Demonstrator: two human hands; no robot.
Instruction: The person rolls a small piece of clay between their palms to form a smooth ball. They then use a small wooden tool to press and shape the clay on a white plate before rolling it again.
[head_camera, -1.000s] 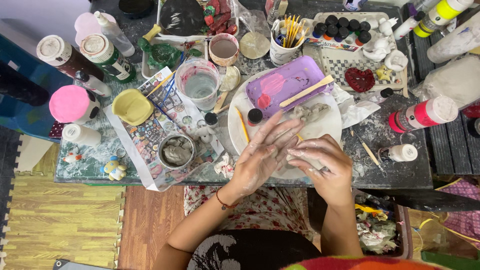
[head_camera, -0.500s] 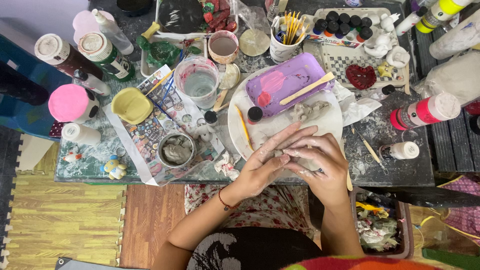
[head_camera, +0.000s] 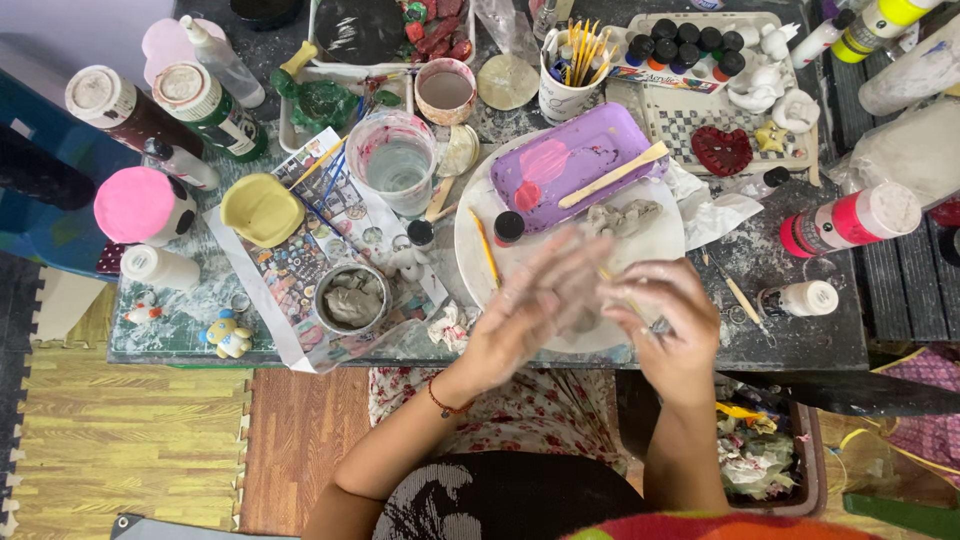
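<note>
Grey clay (head_camera: 583, 322) is what I see pressed between the two hands, only a small dark part of it showing in the gap of the palms, in the lower middle of the frame. My left hand (head_camera: 525, 308) lies flat and open, fingers stretched and blurred, its palm against the lump. My right hand (head_camera: 665, 322) is curled a little around the other side, also dusted with pale clay; I cannot tell how firmly it presses. Both hands are above the near edge of a round white plate (head_camera: 478, 240) on the worktop (head_camera: 800, 335).

On the plate, higher in the frame, lies another rough piece of clay (head_camera: 625, 216), and touching it a purple tray (head_camera: 560, 165) with pink paint marks and a flat wooden stick (head_camera: 612, 175) across it. A yellow pencil (head_camera: 485, 247) rests on the left part of the plate, beside a small black-capped bottle (head_camera: 508, 227).

Left of the plate stands a small metal bowl (head_camera: 352, 298) with grey material inside, on a printed paper sheet. Above it is a plastic cup of cloudy water (head_camera: 396, 160), and a yellow dish (head_camera: 261, 208) lies further left. At the right of the frame a pink and white bottle (head_camera: 848, 218) lies on its side.
</note>
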